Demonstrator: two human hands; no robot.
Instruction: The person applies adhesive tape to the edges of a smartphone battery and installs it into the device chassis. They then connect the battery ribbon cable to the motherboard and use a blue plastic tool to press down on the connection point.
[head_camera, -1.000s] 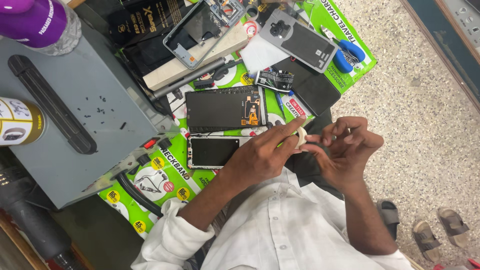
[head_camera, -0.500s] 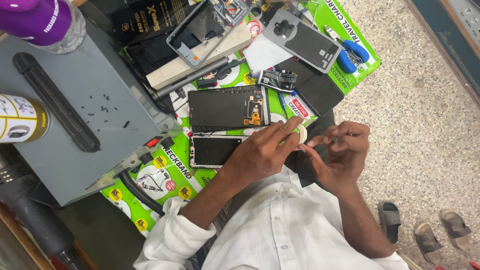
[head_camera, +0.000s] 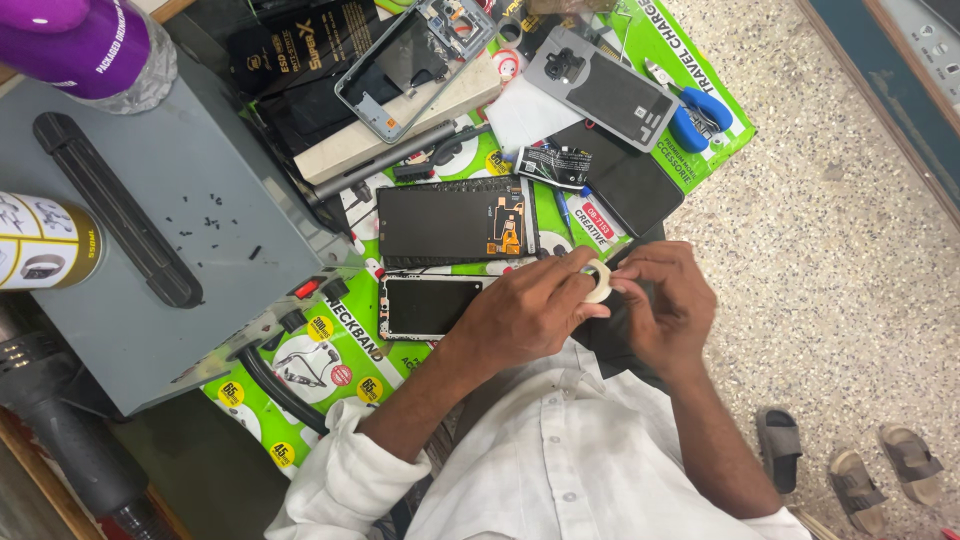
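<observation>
A small roll of pale tape (head_camera: 597, 280), ring-shaped and matte, was held between the fingers of the left hand (head_camera: 530, 310), which was closed on it. The right hand (head_camera: 665, 300) was brought up against it, its fingertips pinched at the edge of the roll; what lay between them was too small to make out. Both hands were kept together just above the near edge of a glossy green printed sheet (head_camera: 340, 350). Just beside the left hand a small phone (head_camera: 430, 305) with a dark glass face was laid flat, and beyond it a larger black display panel (head_camera: 455, 220) with an orange flex patch. Farther off, a grey metal phone frame (head_camera: 410, 60) and a grey back cover (head_camera: 600, 85) were spread out, near blue-handled pliers (head_camera: 700, 115). To the left, a flat grey metal machine (head_camera: 130, 230) with a long black bar was dotted with tiny dark screws. The floor (head_camera: 830, 240) was speckled terrazzo.
</observation>
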